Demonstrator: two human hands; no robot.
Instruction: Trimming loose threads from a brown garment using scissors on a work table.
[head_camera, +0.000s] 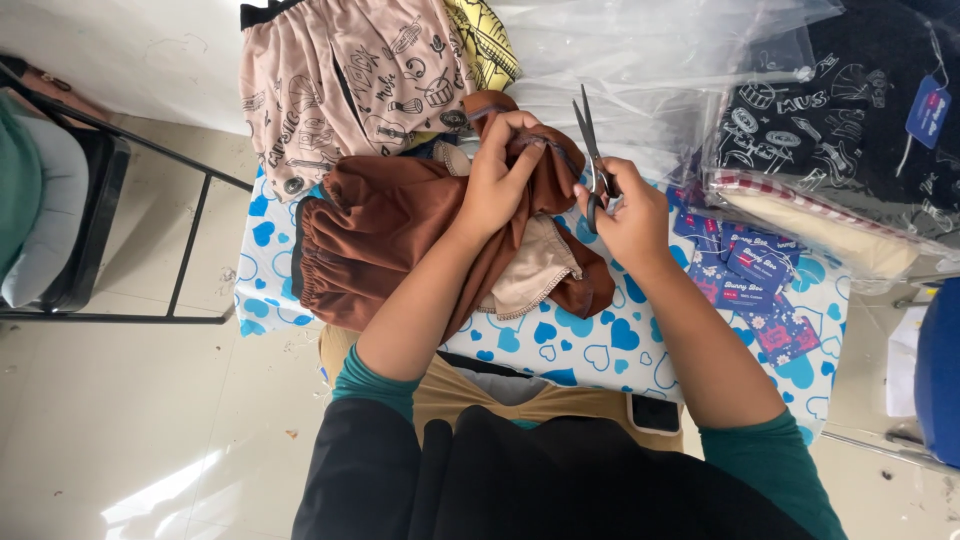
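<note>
Pinching the brown garment's (400, 230) hem in our left hand (497, 180), we hold it just left of the scissors (592, 160). Our right hand (628, 215) grips their handles, blades pointing up and away.

Single view recorded, head-mounted. Scene viewed from above wearer's torso, lens aimed steeply down and slightly forward. Wearer's lap seen at bottom edge, both forearms reaching up-frame from there. Close range: table with heart-print cover (620, 345) filling mid-frame, left hand (497, 180) and right hand (628, 215) centred near top third. Floor taken in at left, folding chair (90, 200) cut off at left edge, clear plastic bags (800, 120) at upper right. No second view, so no overlap noted.
</note>
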